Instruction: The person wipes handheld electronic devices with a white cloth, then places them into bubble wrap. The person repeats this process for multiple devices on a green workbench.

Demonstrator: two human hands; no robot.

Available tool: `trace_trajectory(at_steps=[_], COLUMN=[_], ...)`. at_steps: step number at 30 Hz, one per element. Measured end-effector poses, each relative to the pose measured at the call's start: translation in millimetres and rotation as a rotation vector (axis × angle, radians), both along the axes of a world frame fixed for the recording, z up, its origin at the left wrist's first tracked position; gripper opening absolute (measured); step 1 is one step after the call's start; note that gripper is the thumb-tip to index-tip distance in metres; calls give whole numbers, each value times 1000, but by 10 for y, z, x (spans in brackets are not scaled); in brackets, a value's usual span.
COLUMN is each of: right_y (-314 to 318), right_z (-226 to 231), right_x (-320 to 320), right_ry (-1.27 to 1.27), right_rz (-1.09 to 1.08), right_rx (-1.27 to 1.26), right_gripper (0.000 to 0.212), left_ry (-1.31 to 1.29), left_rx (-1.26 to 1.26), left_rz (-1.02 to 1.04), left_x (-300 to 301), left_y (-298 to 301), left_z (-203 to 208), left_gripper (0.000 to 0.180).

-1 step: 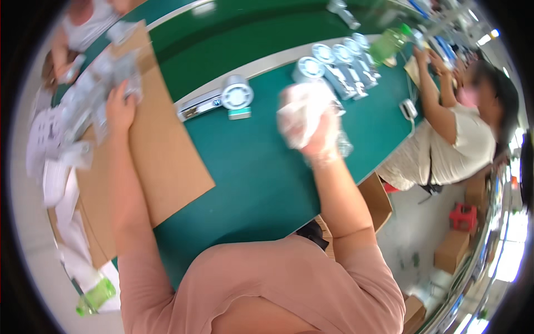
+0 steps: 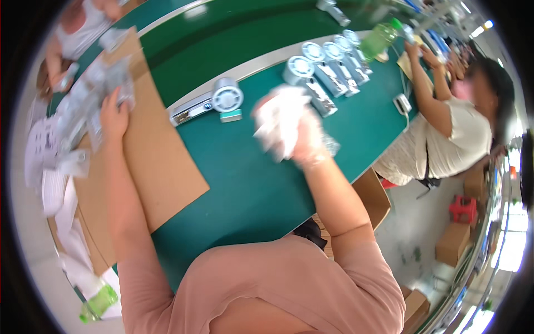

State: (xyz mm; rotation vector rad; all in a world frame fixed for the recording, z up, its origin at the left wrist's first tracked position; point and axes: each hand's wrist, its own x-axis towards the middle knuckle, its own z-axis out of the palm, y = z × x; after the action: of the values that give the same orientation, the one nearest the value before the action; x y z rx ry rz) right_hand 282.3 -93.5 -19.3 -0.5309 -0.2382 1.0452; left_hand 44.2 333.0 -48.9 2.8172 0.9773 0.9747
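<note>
Head view: the right hand [image 2: 307, 139], blurred, gripped a crumpled white wad [image 2: 282, 119] over the green tabletop [image 2: 239, 189]. Toward one o'clock from it lay a row of silver round-headed devices [image 2: 332, 79], with a green bottle [image 2: 380, 42] beside the far end. Another silver device [image 2: 192, 109] lay between nine and ten o'clock. Over a cardboard sheet [image 2: 161, 167], the left hand [image 2: 114, 116], fingers extended, touched clear plastic bags [image 2: 114, 75] toward its eleven o'clock; whether it gripped any could not be told.

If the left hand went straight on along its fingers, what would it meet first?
Probably the clear plastic packaging on the cardboard, just ahead of the left hand; whether they touch is unclear.
</note>
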Motion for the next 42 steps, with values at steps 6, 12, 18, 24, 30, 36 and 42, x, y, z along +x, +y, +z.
trace_trajectory(at_steps=[6, 12, 18, 24, 30, 36, 42], right_y=[20, -57, -532, -1543, -2292, -2182, -1826], right_z=[358, 440, 605, 669, 888, 860, 109], right_x=[-396, -199, -49, 546, 1076, 1302, 1459], right_ry=[-911, -1473, -1578, -1016, -831, -659, -933], right_rz=[824, 577, -6, -931, -1370, -1324, -842], right_rx=[-481, -359, -393, -512, -499, -469, -886], right_gripper=[45, 41, 66, 79, 78, 73, 25], left_ry=[22, 42, -3, 12, 32, 61, 42], left_rx=[-43, -48, -87, -78, -50, -52, -94], left_rz=[46, 24, -23, -15, 26, 55, 66], left_x=[-57, -5, -25, -31, 34, 45, 124], left_y=[29, 53, 10, 58, -6, -101, -189], left_z=[-31, -41, -11, -15, 11, 55, 119], left_gripper=[51, 51, 50, 50, 52, 52, 51])
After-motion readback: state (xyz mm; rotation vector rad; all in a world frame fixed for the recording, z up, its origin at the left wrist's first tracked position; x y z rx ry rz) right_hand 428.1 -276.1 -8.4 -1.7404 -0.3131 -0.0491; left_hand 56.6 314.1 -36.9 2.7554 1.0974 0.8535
